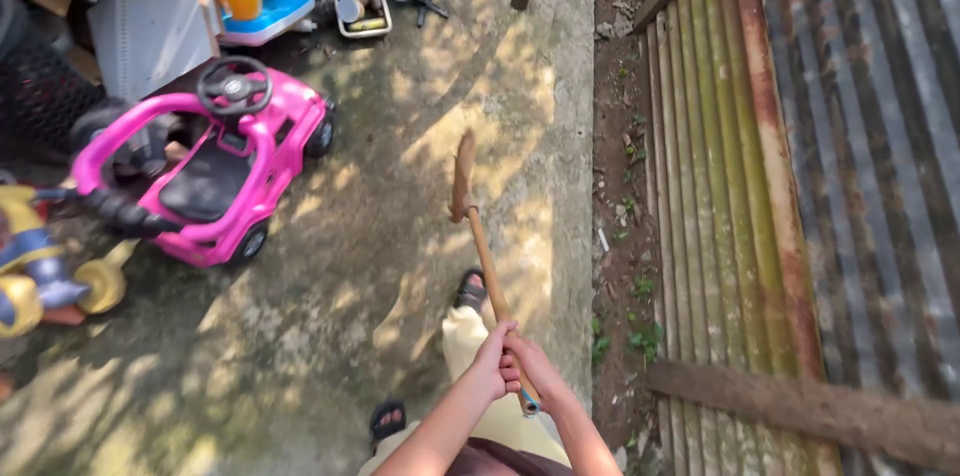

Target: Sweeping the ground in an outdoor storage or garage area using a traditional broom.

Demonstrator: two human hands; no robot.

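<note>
Wooden tool: left hand and right hand both clamped round the handle end.
Room: open concrete ahead, pink toy car left, corrugated sheets right.

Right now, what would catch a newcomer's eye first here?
Probably the bright pink toy car at the left on the concrete. Next, the long-handled tool in the middle, gripped near its end by the left hand and right hand. Rusty corrugated sheets fill the right.
</note>
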